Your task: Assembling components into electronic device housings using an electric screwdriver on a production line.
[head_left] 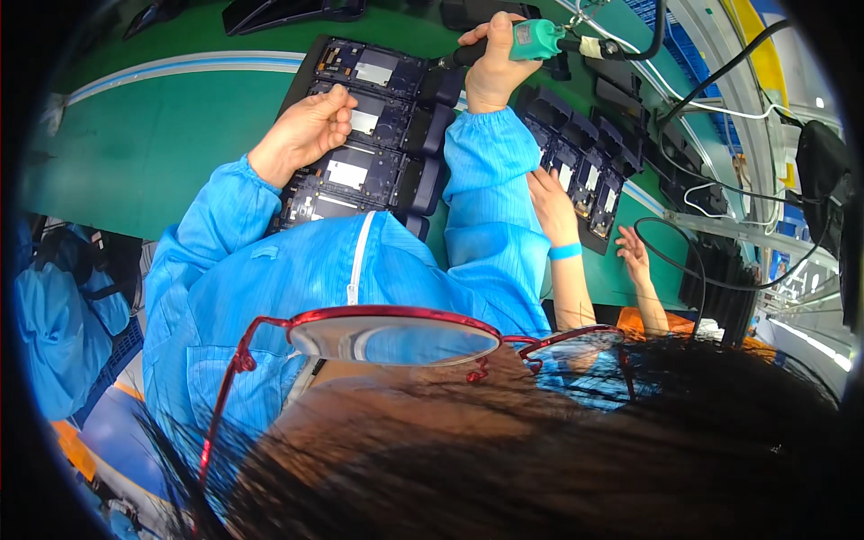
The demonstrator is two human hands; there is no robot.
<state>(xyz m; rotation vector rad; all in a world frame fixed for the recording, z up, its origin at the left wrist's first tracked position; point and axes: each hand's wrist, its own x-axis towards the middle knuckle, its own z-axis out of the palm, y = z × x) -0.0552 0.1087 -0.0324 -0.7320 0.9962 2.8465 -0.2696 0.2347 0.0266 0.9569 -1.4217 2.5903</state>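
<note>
My right hand (495,67) is wrapped round an electric screwdriver (537,40) with a green and black body. Its dark front end points left, toward the top unit in a row of dark device housings (382,112). Each housing lies with its inside up, showing circuit parts and a white rectangle. Over the left side of the second housing, my left hand (310,130) is closed, thumb and fingers curled together. Whatever it may pinch is hidden or too small to make out.
At right, a co-worker's hands (553,211) are beside a second row of similar housings (585,171). A black cable (643,54) runs from the screwdriver's rear. Beneath everything is a green work surface (171,135) with a pale rail (207,63). Dark trays (288,13) stand at the far edge.
</note>
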